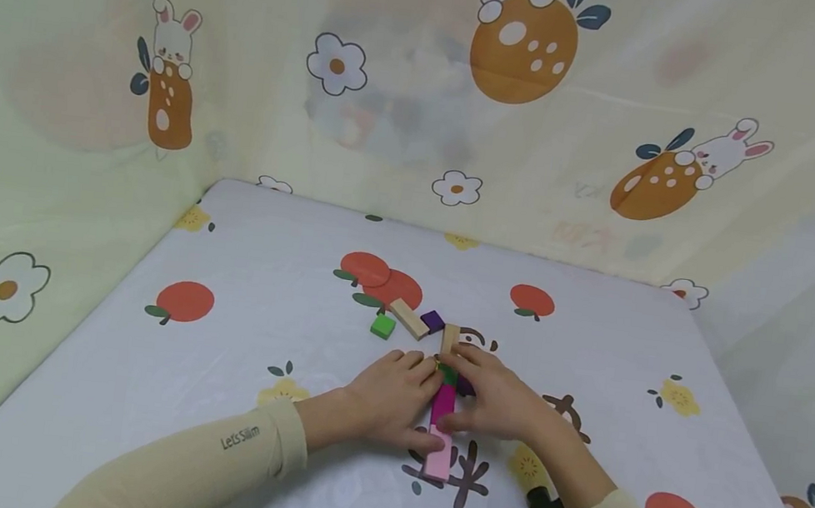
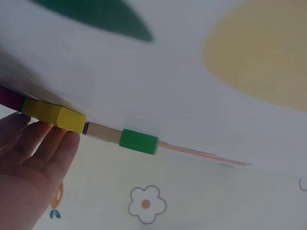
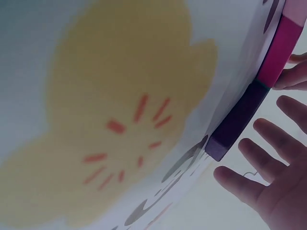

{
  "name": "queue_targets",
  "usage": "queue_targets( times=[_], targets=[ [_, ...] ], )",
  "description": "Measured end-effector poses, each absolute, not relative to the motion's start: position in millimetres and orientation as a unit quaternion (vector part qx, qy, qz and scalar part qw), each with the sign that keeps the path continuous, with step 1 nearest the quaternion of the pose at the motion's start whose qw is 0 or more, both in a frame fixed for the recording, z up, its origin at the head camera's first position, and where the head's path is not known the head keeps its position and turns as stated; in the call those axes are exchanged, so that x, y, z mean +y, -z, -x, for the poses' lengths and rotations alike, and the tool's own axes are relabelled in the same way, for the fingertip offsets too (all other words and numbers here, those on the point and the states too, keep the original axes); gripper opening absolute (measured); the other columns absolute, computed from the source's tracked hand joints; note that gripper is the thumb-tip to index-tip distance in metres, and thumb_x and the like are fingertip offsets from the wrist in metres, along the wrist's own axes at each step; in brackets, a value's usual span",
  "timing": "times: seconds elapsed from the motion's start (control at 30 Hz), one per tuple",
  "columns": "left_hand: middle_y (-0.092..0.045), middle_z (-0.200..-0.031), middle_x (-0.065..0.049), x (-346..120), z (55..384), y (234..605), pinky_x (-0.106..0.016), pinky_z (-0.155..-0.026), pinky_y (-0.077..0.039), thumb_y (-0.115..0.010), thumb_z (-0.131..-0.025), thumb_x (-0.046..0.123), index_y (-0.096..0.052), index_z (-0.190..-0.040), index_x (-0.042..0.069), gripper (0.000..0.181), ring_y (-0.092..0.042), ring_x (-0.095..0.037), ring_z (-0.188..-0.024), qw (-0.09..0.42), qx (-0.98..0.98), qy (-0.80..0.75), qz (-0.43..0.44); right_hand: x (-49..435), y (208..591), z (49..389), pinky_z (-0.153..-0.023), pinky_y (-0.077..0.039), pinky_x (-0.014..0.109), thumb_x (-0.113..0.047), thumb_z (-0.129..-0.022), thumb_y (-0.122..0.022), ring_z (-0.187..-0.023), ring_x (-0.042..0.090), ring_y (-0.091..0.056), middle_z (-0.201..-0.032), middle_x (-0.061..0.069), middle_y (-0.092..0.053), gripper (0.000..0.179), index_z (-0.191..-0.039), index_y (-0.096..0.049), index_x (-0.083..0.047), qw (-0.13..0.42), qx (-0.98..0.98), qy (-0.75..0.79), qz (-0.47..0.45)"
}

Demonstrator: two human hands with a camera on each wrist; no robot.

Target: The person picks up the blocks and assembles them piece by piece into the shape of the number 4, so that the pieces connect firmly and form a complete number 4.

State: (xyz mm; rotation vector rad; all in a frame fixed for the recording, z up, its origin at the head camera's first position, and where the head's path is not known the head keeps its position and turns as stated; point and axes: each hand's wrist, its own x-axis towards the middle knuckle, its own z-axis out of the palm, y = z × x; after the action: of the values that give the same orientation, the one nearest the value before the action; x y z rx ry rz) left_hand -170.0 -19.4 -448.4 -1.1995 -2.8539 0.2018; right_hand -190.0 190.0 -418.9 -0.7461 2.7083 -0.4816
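A row of coloured blocks lies between the hands in the head view. Nearest is a light pink block, then a magenta block and a green block. My left hand is along the row's left side, thumb by the pink block. In the left wrist view its fingertips touch a yellow block. My right hand is on the right side, partly over the row. In the right wrist view its fingers spread, fairly straight, beside a dark purple block. The hands partly hide the row's middle.
Beyond the hands lie a plain wooden block, a second wooden block, a small purple block and a bright green block. A printed cloth covers the table, with patterned curtains around it.
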Motion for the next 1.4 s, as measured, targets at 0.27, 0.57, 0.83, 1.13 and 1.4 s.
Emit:
queue_targets(
  times=[0.27, 0.57, 0.83, 1.13, 1.4],
  targets=[
    [-0.048, -0.156, -0.006, -21.3, 168.3, 445.7, -0.039, -0.109, -0.046, -0.036, -0.092, 0.084, -0.044, -0.157, 0.012, 0.097, -0.048, -0.023, -0.137, 0.018, -0.920, -0.059, 0.387, 189.2, 418.1, 184.1, -0.112, -0.042, 0.063, -0.048, -0.076, -0.089, -0.148, 0.041, -0.041, -0.162, 0.014, -0.042, 0.088, -0.151, -0.054, -0.019, 0.128, 0.942, 0.134, 0.278],
    [-0.044, -0.158, -0.006, -22.4, 166.7, 446.7, -0.041, -0.112, -0.045, -0.038, -0.092, 0.083, -0.044, -0.157, 0.012, 0.096, -0.047, -0.024, -0.139, 0.018, -0.922, -0.049, 0.385, 189.1, 419.0, 184.5, -0.114, -0.041, 0.063, -0.046, -0.077, -0.088, -0.148, 0.041, -0.041, -0.162, 0.016, -0.042, 0.087, -0.152, -0.053, -0.016, 0.132, 0.940, 0.133, 0.284],
    [-0.048, -0.154, -0.005, -22.7, 165.5, 446.0, -0.042, -0.110, -0.046, -0.039, -0.092, 0.082, -0.048, -0.155, 0.013, 0.094, -0.050, -0.023, -0.135, 0.032, -0.920, -0.052, 0.387, 188.3, 419.0, 184.6, -0.114, -0.040, 0.064, -0.045, -0.077, -0.088, -0.149, 0.042, -0.040, -0.162, 0.016, -0.042, 0.088, -0.152, -0.053, -0.016, 0.135, 0.941, 0.129, 0.281],
    [-0.064, -0.125, 0.000, -29.4, 172.9, 439.3, -0.040, -0.096, -0.050, -0.037, -0.100, 0.072, -0.066, -0.135, 0.020, 0.069, -0.062, -0.021, -0.116, 0.072, -0.913, -0.062, 0.398, 190.5, 421.2, 182.7, -0.113, -0.041, 0.063, -0.044, -0.078, -0.088, -0.148, 0.042, -0.041, -0.161, 0.015, -0.043, 0.082, -0.148, -0.057, -0.015, 0.126, 0.941, 0.129, 0.287],
    [-0.068, -0.130, 0.000, -44.1, 188.6, 427.5, -0.042, -0.106, -0.049, -0.051, -0.103, 0.051, -0.066, -0.132, 0.019, 0.046, -0.063, -0.022, -0.122, 0.057, -0.940, -0.034, 0.333, 189.8, 420.7, 182.6, -0.111, -0.044, 0.063, -0.048, -0.077, -0.088, -0.147, 0.041, -0.042, -0.161, 0.014, -0.044, 0.082, -0.148, -0.059, -0.019, 0.130, 0.944, 0.124, 0.278]
  ],
)
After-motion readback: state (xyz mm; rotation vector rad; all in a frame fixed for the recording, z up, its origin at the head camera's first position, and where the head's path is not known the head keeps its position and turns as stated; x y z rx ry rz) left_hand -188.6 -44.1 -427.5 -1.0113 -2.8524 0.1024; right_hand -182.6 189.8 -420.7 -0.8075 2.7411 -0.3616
